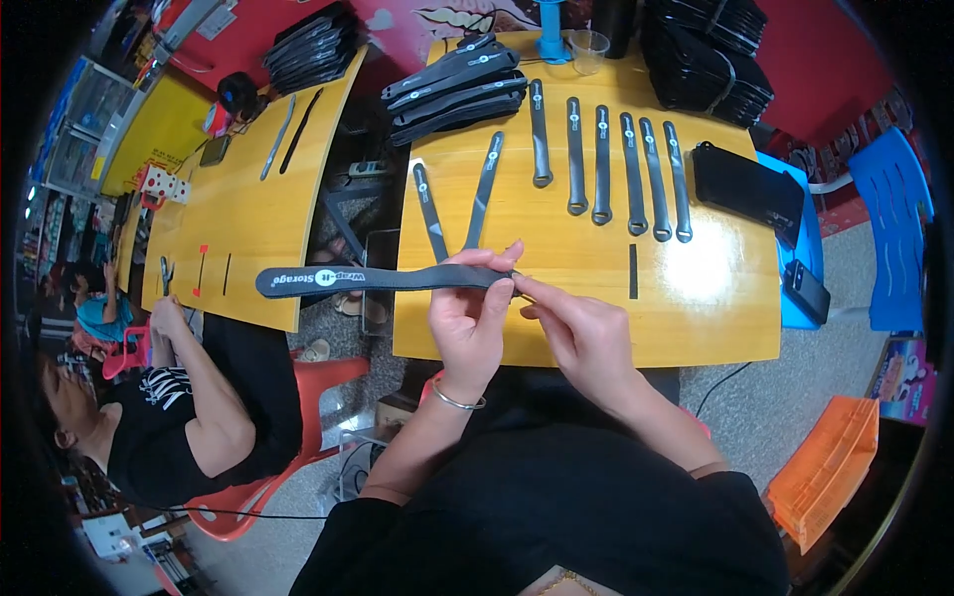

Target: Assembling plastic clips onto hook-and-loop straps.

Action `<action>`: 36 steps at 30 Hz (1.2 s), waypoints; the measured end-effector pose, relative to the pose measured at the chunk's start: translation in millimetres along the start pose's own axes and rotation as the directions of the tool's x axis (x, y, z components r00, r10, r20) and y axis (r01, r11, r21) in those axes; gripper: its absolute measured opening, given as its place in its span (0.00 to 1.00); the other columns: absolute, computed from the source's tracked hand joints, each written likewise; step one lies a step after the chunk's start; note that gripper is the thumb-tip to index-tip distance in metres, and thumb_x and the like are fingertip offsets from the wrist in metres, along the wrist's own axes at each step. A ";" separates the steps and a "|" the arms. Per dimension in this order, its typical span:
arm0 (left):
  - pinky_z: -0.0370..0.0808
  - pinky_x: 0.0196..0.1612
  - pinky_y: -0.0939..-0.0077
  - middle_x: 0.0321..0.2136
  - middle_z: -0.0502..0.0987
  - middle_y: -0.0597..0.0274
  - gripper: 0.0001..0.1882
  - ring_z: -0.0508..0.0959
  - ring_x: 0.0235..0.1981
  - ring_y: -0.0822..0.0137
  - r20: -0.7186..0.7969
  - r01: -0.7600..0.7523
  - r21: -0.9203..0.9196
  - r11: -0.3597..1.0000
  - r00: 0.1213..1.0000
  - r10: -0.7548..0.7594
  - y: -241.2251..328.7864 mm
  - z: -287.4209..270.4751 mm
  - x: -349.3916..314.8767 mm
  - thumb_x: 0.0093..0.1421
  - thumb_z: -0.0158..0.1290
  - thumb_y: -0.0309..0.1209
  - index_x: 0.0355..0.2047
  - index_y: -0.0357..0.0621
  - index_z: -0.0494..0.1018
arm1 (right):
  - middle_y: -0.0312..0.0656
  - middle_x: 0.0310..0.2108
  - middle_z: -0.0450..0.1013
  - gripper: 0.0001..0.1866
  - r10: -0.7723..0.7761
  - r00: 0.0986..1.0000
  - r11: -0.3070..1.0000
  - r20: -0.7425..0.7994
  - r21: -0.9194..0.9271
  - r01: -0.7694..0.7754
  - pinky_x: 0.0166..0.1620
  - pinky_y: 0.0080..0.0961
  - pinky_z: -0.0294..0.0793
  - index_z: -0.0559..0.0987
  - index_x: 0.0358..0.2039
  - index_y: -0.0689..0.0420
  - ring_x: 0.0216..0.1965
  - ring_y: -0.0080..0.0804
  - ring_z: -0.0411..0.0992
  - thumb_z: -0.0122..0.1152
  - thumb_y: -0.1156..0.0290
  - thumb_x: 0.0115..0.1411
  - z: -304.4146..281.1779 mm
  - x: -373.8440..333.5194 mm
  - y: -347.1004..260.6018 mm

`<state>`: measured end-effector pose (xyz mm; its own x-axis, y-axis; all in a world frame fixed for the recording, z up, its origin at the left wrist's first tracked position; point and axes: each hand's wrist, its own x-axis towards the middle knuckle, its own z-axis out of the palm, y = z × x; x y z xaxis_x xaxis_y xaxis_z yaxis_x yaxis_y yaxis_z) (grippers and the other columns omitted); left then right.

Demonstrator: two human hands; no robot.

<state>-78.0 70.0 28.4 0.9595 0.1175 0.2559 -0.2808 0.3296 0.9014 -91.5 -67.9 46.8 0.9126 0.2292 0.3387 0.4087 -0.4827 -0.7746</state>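
Note:
A long dark grey storage strap (388,279) with white print and a rounded end lies crosswise in front of me, its free end pointing left. My left hand (467,323) is closed around its right part. At that right end the thumb and fingertips of my right hand (588,333) pinch the strap; the fingers hide what the tip looks like. Beyond my left hand, a strap (429,211) and another strap (485,187) lie slanted on the yellow table (715,318). Several more straps (602,164) form a row further right, and a short black strip (633,270) lies nearer me.
A stack of straps (457,84) stands at the far left of my table, with bundled black packs (706,60) far right. A black pouch (747,187) lies by the right edge. Left, a co-worker (189,417) sits at another table (248,228). An orange crate (827,467) stands right.

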 end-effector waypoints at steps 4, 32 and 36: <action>0.67 0.57 0.64 0.39 0.74 0.56 0.14 0.72 0.52 0.54 0.014 -0.017 -0.018 1.000 1.000 0.017 -5.7 -3.3 0.3 0.59 0.52 0.20 0.45 0.36 0.65 | 0.46 0.29 0.77 0.18 -0.025 0.999 1.000 -0.045 -0.008 0.025 0.32 0.26 0.76 0.77 0.46 0.56 0.30 0.37 0.78 0.58 0.81 0.53 4.1 -0.2 4.0; 0.62 0.28 0.87 0.25 0.66 0.73 0.09 0.63 0.26 0.83 -0.111 0.238 0.027 0.971 0.966 -0.234 -28.4 9.4 -10.5 0.67 0.41 0.31 0.32 0.42 0.67 | 0.46 0.26 0.77 0.11 -0.064 0.975 0.987 -0.211 -0.155 0.031 0.27 0.23 0.75 0.76 0.37 0.60 0.26 0.36 0.77 0.59 0.82 0.52 12.7 6.3 14.5; 0.61 0.28 0.85 0.22 0.65 0.73 0.10 0.63 0.24 0.81 -0.196 0.293 0.006 0.956 0.938 -0.286 -17.1 23.6 -4.9 0.67 0.43 0.32 0.27 0.45 0.65 | 0.45 0.25 0.76 0.11 -0.114 0.965 0.984 -0.237 -0.161 0.076 0.27 0.23 0.74 0.76 0.38 0.60 0.25 0.36 0.77 0.59 0.82 0.53 16.4 6.5 21.3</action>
<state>-77.3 41.6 20.0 0.9762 0.1991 -0.0861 0.0126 0.3440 0.9389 -77.1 -62.8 23.8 0.8374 0.0759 0.5413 0.4743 -0.5932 -0.6505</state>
